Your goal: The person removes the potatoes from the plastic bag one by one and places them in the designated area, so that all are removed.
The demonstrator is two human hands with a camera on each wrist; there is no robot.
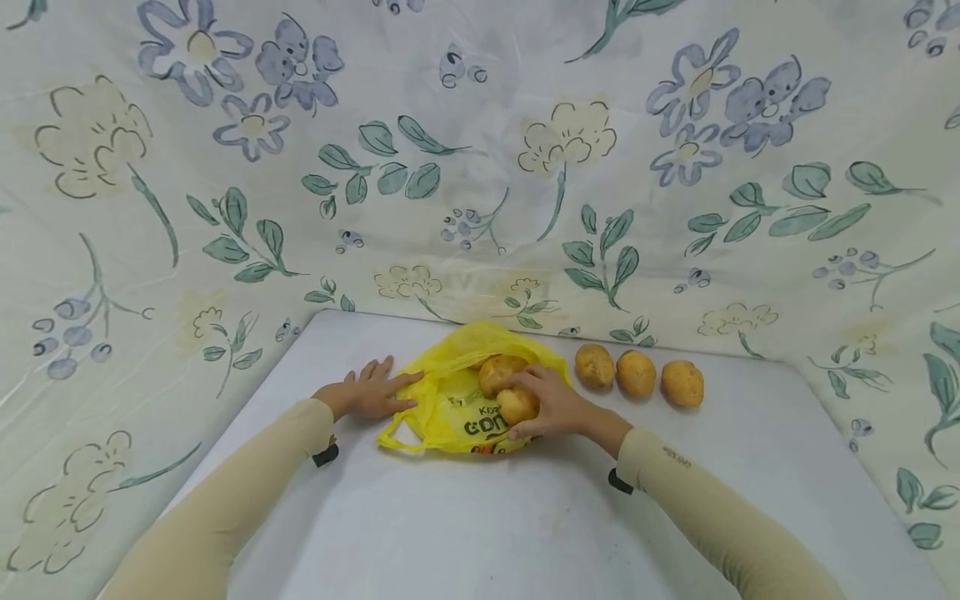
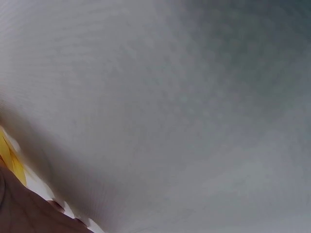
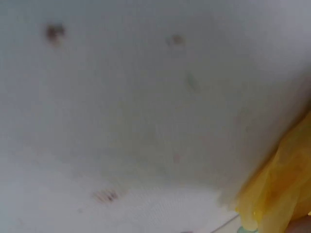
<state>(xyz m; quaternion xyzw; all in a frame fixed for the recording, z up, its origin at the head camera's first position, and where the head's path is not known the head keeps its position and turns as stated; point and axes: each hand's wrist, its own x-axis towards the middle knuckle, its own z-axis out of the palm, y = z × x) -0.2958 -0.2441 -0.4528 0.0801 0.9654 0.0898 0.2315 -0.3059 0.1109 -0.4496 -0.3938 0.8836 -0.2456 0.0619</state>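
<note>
A yellow plastic bag (image 1: 450, 408) with dark lettering lies on the white table (image 1: 525, 533). My left hand (image 1: 371, 390) rests flat on the bag's left edge, fingers straight. My right hand (image 1: 551, 404) grips a potato (image 1: 517, 405) on top of the bag, fingers curled round it. A second potato (image 1: 501, 372) lies just behind it on the bag. Three more potatoes (image 1: 595, 365) (image 1: 636, 372) (image 1: 682, 382) sit in a row on the table to the right. In the left wrist view only a sliver of the bag (image 2: 9, 160) shows; in the right wrist view the bag (image 3: 279, 184) fills the lower right corner.
A flowered cloth (image 1: 480, 167) hangs behind and at both sides of the table, closing it in. Bare tabletop stretches in front of the bag toward me.
</note>
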